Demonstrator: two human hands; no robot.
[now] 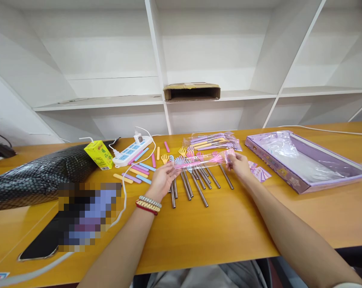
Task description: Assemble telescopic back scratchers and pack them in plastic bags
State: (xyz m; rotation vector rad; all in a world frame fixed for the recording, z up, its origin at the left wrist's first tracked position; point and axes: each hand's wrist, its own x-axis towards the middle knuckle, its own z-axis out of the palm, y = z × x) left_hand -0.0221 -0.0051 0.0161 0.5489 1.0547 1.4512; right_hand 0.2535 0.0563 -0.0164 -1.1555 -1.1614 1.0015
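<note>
A clear plastic package with a pink item inside (203, 161) is stretched level between my two hands. My left hand (163, 178) pinches its left end, and my right hand (238, 164) grips the right end. Beneath and in front of it, several metal rods (201, 194) with small coloured hand-shaped heads (182, 152) lie on the table. Coloured sticks (138, 173) in pink, yellow, blue and purple are scattered to the left. Behind the rods rests a pile of filled clear packages (214, 141).
On the wooden table (223, 232) are a purple box (304, 188) and printed cards (260, 172) at right. A power strip (132, 153), yellow drink carton (99, 155), black bag (49, 172) and phone (45, 232) sit left. A white cable (125, 196) crosses the table. Shelves hold a cardboard box (192, 87).
</note>
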